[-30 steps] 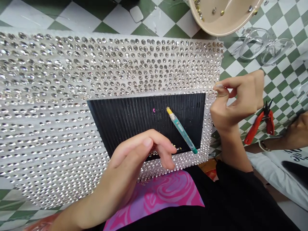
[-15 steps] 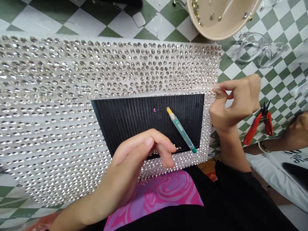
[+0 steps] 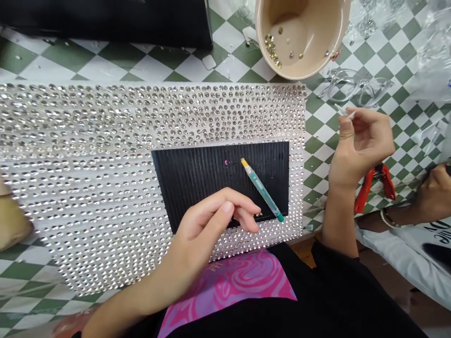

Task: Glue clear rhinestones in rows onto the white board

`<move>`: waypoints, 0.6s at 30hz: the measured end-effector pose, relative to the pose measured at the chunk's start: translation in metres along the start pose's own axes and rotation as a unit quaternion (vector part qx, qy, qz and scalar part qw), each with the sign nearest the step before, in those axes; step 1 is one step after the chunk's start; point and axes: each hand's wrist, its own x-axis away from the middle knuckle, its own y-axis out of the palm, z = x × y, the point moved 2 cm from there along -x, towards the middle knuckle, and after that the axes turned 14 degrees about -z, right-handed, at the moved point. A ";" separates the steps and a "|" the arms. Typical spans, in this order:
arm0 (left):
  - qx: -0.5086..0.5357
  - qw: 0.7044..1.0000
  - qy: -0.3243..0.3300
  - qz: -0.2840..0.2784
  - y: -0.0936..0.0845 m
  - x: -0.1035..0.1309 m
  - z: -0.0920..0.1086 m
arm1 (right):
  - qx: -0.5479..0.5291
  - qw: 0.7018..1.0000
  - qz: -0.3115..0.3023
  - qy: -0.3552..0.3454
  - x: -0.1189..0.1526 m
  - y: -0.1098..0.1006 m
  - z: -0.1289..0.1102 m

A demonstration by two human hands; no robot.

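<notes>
A white sheet covered in rows of clear rhinestones (image 3: 98, 188) lies on the checked table. On it rests a black ridged board (image 3: 200, 173), with a teal pen with a yellow tip (image 3: 262, 190) and a tiny pink piece (image 3: 226, 162) on top. My left hand (image 3: 214, 220) hovers over the board's near edge, fingers loosely curved and apart, holding nothing; a few small gold stones (image 3: 260, 214) show by its fingertips. To the right of the sheet, my right hand (image 3: 364, 141) is raised, pinching a small white strip (image 3: 344, 112) between thumb and fingers.
A beige bowl (image 3: 303, 42) with several stones stands at the back. Clear plastic glasses frames (image 3: 355, 89) and red-handled pliers (image 3: 375, 185) lie at the right. Another person's hand (image 3: 437, 190) rests at the far right. A black box (image 3: 105, 21) stands at the back left.
My right hand has moved right and away from the sheet's edge, with the white strip now visible in its pinch. The view has shifted, showing more of the bowl and black box.
</notes>
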 end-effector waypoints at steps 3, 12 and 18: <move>-0.030 1.000 -0.001 -0.007 0.002 0.001 -0.001 | -0.004 0.998 -0.051 0.032 0.001 0.000 0.004; -0.055 0.998 0.030 -0.008 0.006 0.008 0.003 | 0.082 0.991 -0.093 0.044 0.003 -0.004 0.002; -0.024 0.996 0.090 0.011 0.014 0.013 0.010 | 0.157 0.978 -0.120 0.066 0.001 -0.006 0.007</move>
